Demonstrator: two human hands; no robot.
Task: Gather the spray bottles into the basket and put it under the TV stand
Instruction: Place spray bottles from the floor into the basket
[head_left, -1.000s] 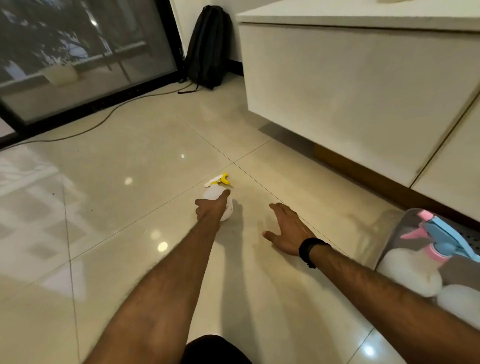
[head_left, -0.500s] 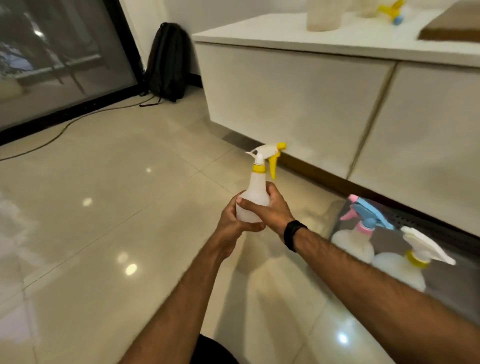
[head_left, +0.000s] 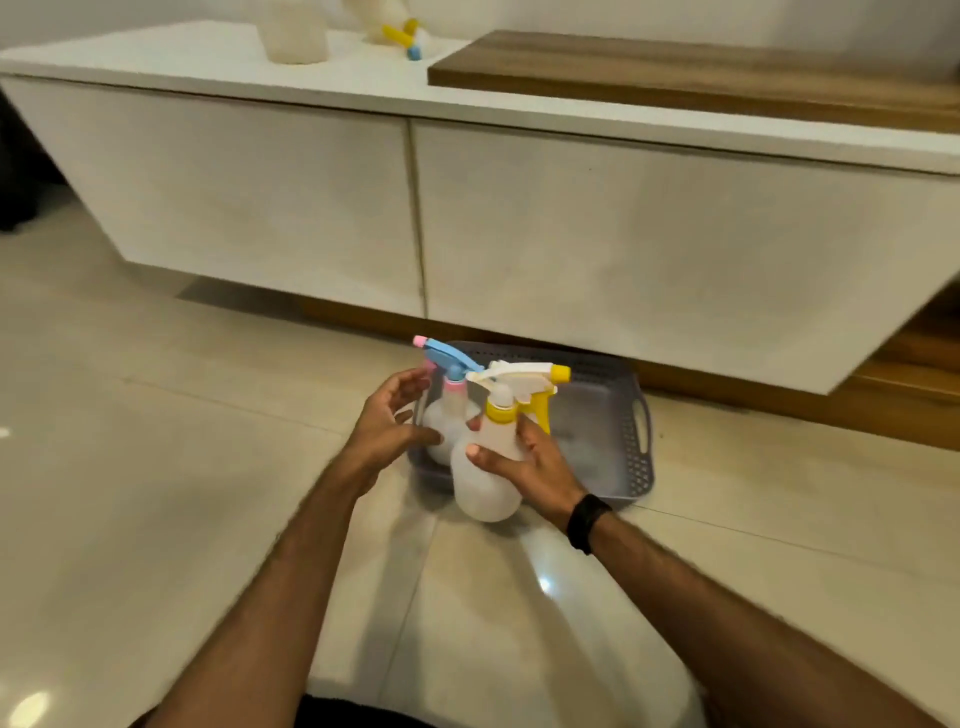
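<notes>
Head view: my right hand (head_left: 524, 467) has its grip wrapped around the yellow-trigger spray bottle (head_left: 491, 462), held upright over the near edge of the grey basket (head_left: 631, 447), which sits on the floor just in front of the TV stand (head_left: 571, 223). My left hand (head_left: 387, 423) is released, fingers spread beside the blue-trigger bottle (head_left: 449, 410) already inside. I should lower the bottle into the free space to the right, base first, steadying its neighbour so neither tips.

Basket (head_left: 636, 447) right half is lying open for entry; blue-topped bottle (head_left: 451, 410) is occupying its left, TV stand (head_left: 519, 223) overhanging the rear rim.
</notes>
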